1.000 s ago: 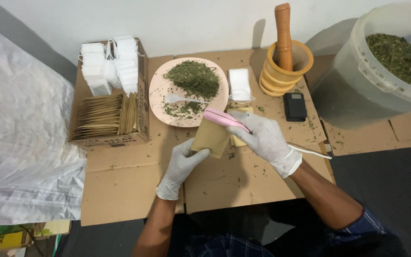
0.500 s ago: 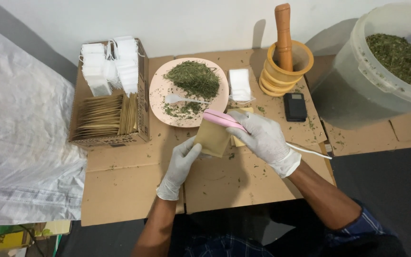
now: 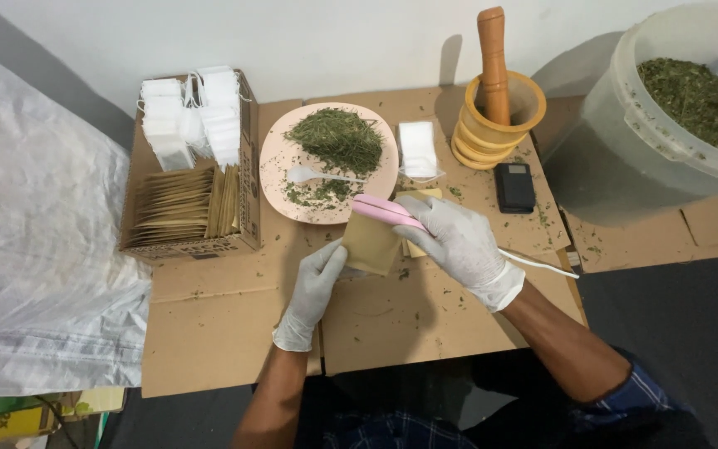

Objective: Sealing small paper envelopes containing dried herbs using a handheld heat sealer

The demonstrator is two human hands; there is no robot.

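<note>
Both hands wear white gloves. My left hand (image 3: 313,287) pinches the lower edge of a small brown paper pouch (image 3: 370,244) held over the cardboard surface (image 3: 218,316). My right hand (image 3: 459,241) grips a pink handheld sealer (image 3: 388,213) clamped across the top of that pouch; a white cord (image 3: 538,263) trails from it to the right. Just behind, a pink plate (image 3: 280,154) carries a heap of dried green herb (image 3: 336,139) and a white plastic spoon (image 3: 317,174).
A cardboard box (image 3: 247,179) at the left holds brown pouches and white filter bags. A wooden mortar with pestle (image 3: 496,104), a small black scale (image 3: 514,185) and a stack of white bags (image 3: 417,148) sit behind. A big tub of herb (image 3: 666,125) stands right; white sacking (image 3: 35,249) lies left.
The left hand has slid slightly along the pouch's lower edge. The right hand stays clamped on the sealer at the pouch top.
</note>
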